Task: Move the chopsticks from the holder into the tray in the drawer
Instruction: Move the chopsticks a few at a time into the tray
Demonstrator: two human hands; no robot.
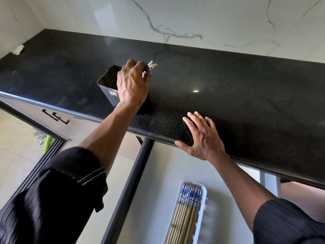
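Nearest the camera, a white tray (202, 206) is seen lying in the open drawer (158, 173), just below the tabletop's front edge. A row of chopsticks (186, 208) is laid side by side in the tray, their blue-and-white patterned ends turned toward the tabletop and their plain tan shafts running off the bottom of the view. The drawer's dark side rail (130, 182) is seen to the left of the tray.

Above the drawer, the right hand (202, 136) is laid flat on the black tabletop (237, 103), its fingers (195, 118) spread wide and nothing held; the thumb is hooked over the rounded front edge.

Further back and to the left, a dark, square-mouthed holder (107, 85) stands upright on the tabletop near the front edge. The left hand (132, 83) is placed over its right side, with the fingers closed around a small bunch of chopsticks (149, 68). Only their patterned tips are shown, sticking out past the knuckles; how far they sit inside the holder cannot be told, since the hand hides that.

Behind the tabletop, a white marbled wall (193, 18) is seen.
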